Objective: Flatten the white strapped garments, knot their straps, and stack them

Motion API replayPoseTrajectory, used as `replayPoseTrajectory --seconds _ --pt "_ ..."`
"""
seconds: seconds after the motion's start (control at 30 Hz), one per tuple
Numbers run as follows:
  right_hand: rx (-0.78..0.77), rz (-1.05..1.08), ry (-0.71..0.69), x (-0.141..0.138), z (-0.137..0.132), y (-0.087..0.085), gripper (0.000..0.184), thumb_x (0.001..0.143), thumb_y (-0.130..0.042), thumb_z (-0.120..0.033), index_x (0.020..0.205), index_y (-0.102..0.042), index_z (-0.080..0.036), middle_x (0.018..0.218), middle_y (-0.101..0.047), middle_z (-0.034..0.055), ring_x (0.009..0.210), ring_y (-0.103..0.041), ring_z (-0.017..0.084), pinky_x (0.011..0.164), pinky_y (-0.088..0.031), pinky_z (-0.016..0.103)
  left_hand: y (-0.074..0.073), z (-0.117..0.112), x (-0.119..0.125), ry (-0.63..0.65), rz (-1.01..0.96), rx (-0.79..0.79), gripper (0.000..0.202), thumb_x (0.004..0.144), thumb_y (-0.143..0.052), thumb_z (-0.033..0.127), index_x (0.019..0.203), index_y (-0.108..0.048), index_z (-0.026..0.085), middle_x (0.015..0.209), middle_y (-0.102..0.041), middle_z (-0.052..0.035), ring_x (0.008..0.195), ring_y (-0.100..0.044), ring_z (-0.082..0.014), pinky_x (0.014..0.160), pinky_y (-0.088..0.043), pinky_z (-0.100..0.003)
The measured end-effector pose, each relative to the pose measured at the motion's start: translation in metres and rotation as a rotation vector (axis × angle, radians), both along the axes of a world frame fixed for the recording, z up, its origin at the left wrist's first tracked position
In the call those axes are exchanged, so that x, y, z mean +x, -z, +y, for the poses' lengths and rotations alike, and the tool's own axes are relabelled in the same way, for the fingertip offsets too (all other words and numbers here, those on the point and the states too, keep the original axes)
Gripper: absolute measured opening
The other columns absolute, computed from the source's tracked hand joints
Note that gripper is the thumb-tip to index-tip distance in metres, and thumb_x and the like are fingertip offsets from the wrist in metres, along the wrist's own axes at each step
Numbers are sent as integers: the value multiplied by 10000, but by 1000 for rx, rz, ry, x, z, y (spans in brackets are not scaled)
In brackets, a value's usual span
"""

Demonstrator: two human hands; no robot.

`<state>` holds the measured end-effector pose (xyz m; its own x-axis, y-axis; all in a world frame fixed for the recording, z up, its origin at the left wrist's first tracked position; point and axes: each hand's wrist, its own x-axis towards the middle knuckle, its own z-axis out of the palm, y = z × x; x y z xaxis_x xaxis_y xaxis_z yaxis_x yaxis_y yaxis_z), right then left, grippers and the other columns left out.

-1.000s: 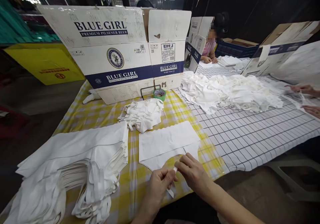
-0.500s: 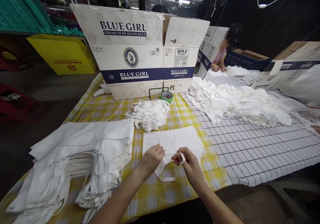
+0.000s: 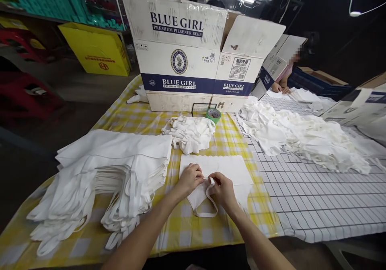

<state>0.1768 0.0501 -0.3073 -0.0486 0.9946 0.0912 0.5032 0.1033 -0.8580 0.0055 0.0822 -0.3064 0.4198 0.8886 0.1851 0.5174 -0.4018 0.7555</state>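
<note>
A flat white cloth bag [image 3: 223,169] lies on the yellow checked tablecloth [image 3: 193,230] in front of me. My left hand [image 3: 190,178] and my right hand [image 3: 222,190] rest on its near edge, fingers pinched on the white strap [image 3: 208,210] that loops toward me. A tall stack of white bags with straps [image 3: 102,173] lies to the left of my hands. A small folded bundle of white straps [image 3: 190,132] sits just beyond the flat bag.
A large Blue Girl beer carton [image 3: 193,61] stands open at the back, a green tape roll [image 3: 213,115] by it. A loose heap of white cloth [image 3: 301,137] covers the grid-pattern tablecloth [image 3: 316,197] at right. Another person's hands [image 3: 279,87] work at the far end beside more cartons.
My hands moved from the near table edge onto the bag and came together on its strap. The view shifted so the table appears further right.
</note>
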Motion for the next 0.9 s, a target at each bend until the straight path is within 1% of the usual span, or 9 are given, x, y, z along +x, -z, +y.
replayPoseTrajectory --seconds 0.1,0.2,0.3,0.67,0.9 --pt "64 -88 -38 -3 6 -1 265 674 -407 -95 784 -638 -167 759 -640 38 671 -550 153 612 -409 240 0 1 0 12 -11 -20 101 774 -589 237 751 -682 201 830 -575 -6 861 -490 -161 791 -400 -305" --pt "99 -132 -65 -5 8 -3 272 684 -394 -79 775 -633 -172 751 -628 36 662 -543 147 608 -396 235 1 2 -1 21 -24 -38 95 768 -595 231 737 -682 207 828 -577 -2 856 -487 -159 789 -398 -301" --pt "108 -162 -80 -6 9 -3 267 698 -388 -72 777 -623 -170 740 -615 32 645 -530 139 600 -383 228 0 2 -1 24 -33 -44 96 767 -596 228 724 -678 204 819 -578 -3 852 -484 -165 783 -396 -305" --pt "129 -221 -115 -5 13 -5 309 656 -365 -26 774 -615 -165 709 -578 17 607 -492 122 582 -352 215 2 3 -2 29 -52 -45 87 764 -599 199 743 -683 202 820 -577 -2 859 -473 -166 772 -391 -296" --pt "148 -244 -148 -7 12 -6 307 686 -363 -14 785 -612 -164 729 -572 24 621 -501 120 588 -360 212 1 5 -2 31 -34 -82 129 779 -595 278 737 -688 199 818 -574 -9 848 -467 -162 767 -383 -292"
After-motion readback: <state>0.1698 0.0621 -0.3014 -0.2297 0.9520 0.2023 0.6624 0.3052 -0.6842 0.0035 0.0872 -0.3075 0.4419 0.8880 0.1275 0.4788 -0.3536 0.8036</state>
